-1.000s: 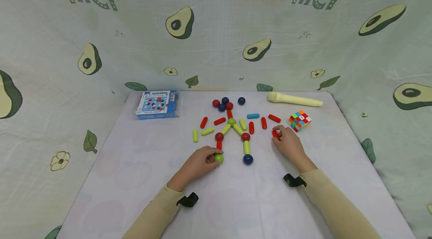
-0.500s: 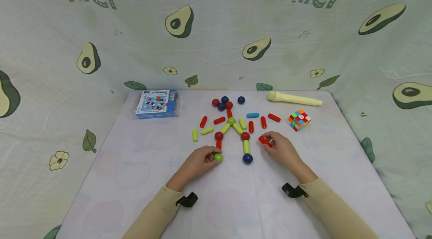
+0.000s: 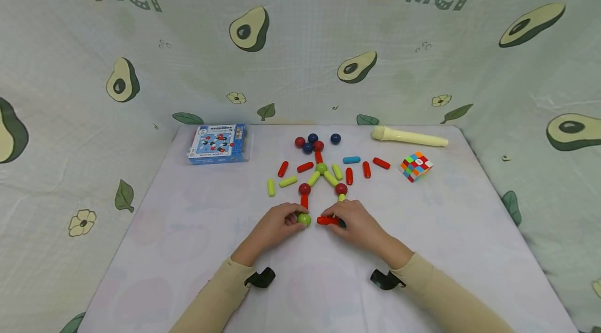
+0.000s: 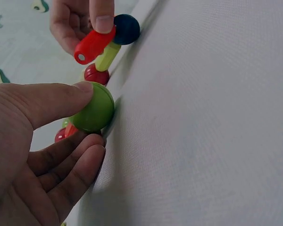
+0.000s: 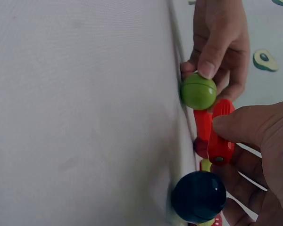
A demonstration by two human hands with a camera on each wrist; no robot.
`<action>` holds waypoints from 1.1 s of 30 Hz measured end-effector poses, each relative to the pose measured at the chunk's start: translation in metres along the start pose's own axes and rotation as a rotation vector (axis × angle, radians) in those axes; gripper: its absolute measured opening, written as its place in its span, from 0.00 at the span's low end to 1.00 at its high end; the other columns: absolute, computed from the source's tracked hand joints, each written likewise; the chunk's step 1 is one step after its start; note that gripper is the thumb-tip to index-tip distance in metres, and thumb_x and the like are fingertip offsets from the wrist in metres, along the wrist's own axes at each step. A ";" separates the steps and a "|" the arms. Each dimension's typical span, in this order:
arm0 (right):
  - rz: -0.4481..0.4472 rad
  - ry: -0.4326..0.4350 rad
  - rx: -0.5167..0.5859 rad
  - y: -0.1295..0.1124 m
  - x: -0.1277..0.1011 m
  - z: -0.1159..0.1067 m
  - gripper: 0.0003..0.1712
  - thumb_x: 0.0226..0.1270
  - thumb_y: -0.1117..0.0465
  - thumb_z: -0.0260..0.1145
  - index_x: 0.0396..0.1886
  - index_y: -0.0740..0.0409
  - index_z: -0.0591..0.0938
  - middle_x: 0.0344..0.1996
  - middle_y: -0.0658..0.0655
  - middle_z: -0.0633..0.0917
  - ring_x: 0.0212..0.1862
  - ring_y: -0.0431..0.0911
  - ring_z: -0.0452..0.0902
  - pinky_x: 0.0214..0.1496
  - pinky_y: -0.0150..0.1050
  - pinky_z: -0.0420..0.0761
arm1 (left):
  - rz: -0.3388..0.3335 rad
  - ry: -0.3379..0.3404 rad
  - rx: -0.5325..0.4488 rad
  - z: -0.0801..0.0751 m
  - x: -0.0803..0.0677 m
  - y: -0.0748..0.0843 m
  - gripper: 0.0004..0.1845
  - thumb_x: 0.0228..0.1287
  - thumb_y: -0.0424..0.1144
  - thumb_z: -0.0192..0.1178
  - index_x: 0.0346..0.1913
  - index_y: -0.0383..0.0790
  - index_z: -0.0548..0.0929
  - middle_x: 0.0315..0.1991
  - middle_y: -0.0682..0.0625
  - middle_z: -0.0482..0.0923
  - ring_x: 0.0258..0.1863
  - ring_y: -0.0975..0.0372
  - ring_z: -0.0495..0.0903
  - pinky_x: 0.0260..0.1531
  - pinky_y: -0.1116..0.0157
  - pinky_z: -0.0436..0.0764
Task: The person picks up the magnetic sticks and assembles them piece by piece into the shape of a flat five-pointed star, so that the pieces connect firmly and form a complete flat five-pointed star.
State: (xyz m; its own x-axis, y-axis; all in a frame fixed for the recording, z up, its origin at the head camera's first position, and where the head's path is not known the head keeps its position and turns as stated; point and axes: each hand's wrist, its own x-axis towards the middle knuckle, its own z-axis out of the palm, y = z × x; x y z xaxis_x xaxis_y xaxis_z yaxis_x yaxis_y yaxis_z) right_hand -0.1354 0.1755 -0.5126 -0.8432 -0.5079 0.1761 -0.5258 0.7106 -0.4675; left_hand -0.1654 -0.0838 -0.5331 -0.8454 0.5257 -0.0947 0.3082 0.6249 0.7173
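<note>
The green ball (image 4: pixel 92 109) and red stick (image 4: pixel 93 44) look like smooth, slightly glossy plastic, as does the dark blue ball (image 5: pixel 198 196). The surface (image 3: pixel 188 228) wears a matt, finely woven cloth; the sleeve (image 3: pixel 211 301) is soft matt fabric.

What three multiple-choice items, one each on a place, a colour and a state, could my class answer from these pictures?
1. Where is the multicoloured puzzle cube?
A. beside the blue box
B. right of the loose sticks
C. in a hand

2. What colour is the plastic ball held by the left hand?
A. green
B. blue
C. red

3. What is the right hand doing?
A. resting flat
B. gripping the cream tube
C. pinching a red plastic stick

Key: B, the cube lies at the table's right side; A, the wrist views show it green; C, fingers press on the stick.
</note>
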 end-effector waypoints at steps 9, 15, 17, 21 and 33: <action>0.000 -0.044 -0.090 -0.004 0.008 0.012 0.15 0.62 0.56 0.76 0.49 0.47 0.88 0.42 0.45 0.88 0.49 0.43 0.80 0.57 0.47 0.73 | 0.025 -0.004 -0.006 -0.001 -0.001 0.003 0.19 0.65 0.44 0.71 0.58 0.53 0.84 0.40 0.61 0.78 0.36 0.66 0.77 0.39 0.69 0.79; -0.006 -0.042 -0.104 -0.004 0.009 0.014 0.15 0.62 0.56 0.77 0.49 0.48 0.88 0.43 0.46 0.88 0.49 0.43 0.80 0.57 0.47 0.73 | 0.029 -0.003 0.006 -0.001 -0.001 0.004 0.19 0.65 0.44 0.71 0.58 0.53 0.85 0.39 0.61 0.78 0.36 0.66 0.76 0.38 0.69 0.79; -0.011 -0.039 -0.103 -0.004 0.008 0.013 0.15 0.63 0.56 0.76 0.49 0.48 0.88 0.43 0.46 0.88 0.49 0.43 0.80 0.57 0.47 0.73 | 0.029 0.000 0.009 0.000 -0.002 0.004 0.19 0.65 0.45 0.71 0.58 0.53 0.85 0.39 0.61 0.78 0.36 0.66 0.76 0.38 0.69 0.79; -0.001 -0.013 -0.056 -0.002 0.005 0.008 0.15 0.63 0.57 0.76 0.49 0.48 0.88 0.45 0.45 0.87 0.50 0.44 0.79 0.58 0.49 0.74 | 0.027 0.017 0.021 0.000 -0.002 0.005 0.20 0.64 0.45 0.72 0.58 0.53 0.84 0.41 0.58 0.76 0.37 0.65 0.75 0.38 0.70 0.79; 0.219 -0.024 0.103 0.020 -0.023 -0.010 0.19 0.63 0.57 0.76 0.53 0.47 0.86 0.49 0.47 0.79 0.51 0.45 0.76 0.56 0.49 0.80 | 0.149 0.092 0.431 0.010 0.010 0.019 0.24 0.61 0.53 0.73 0.59 0.54 0.85 0.58 0.57 0.79 0.62 0.60 0.71 0.64 0.57 0.74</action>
State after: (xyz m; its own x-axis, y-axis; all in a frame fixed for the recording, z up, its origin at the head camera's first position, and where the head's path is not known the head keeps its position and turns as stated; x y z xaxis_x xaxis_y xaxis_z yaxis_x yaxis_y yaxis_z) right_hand -0.1276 0.2067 -0.5178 -0.9323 -0.3594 0.0408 -0.3154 0.7526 -0.5780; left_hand -0.1638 -0.0605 -0.5274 -0.8072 0.5868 0.0638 0.5664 0.7395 0.3639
